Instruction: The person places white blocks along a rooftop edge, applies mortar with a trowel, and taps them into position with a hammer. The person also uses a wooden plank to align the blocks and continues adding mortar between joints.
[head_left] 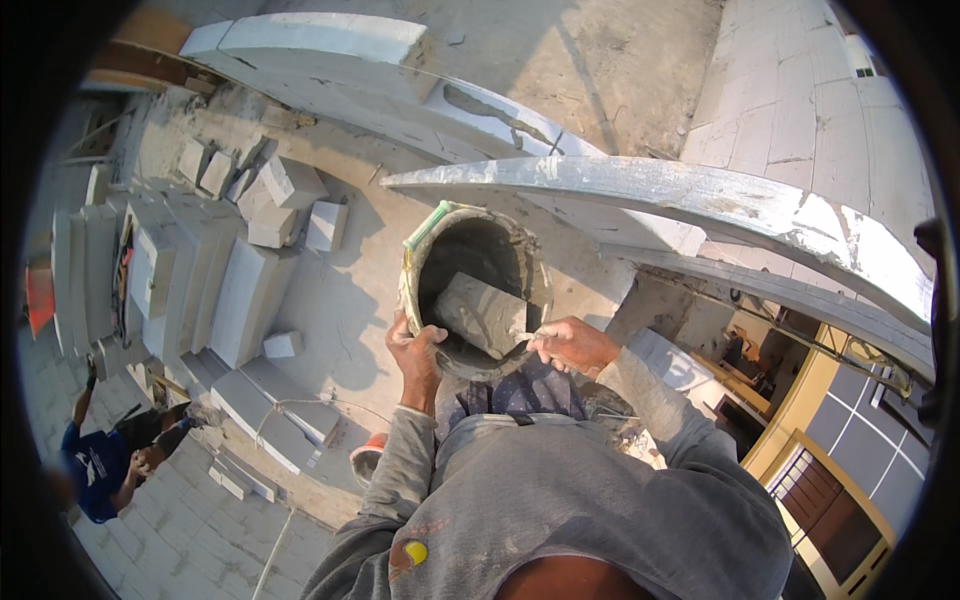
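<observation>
In front of my body is a mortar-smeared bucket (406,285) with a greenish edge on one side. Grey wet mortar (468,250) coats its inside. My left hand (415,358) is closed on the bucket's near left rim, thumb over the edge. A wide, mortar-covered trowel (482,312) lies across the mouth of the bucket, its blade reaching inside. At the near right rim, my right hand (575,347) is wrapped round the trowel's handle, which the fingers mostly hide.
Beyond the bucket runs a low pale block wall (330,60) with grey mortar (485,108) on top. A long whitish beam (640,180) crosses to the right. Stacked blocks (180,265), a small orange-rimmed bucket (366,460) and a person in dark blue (100,470) are leftward.
</observation>
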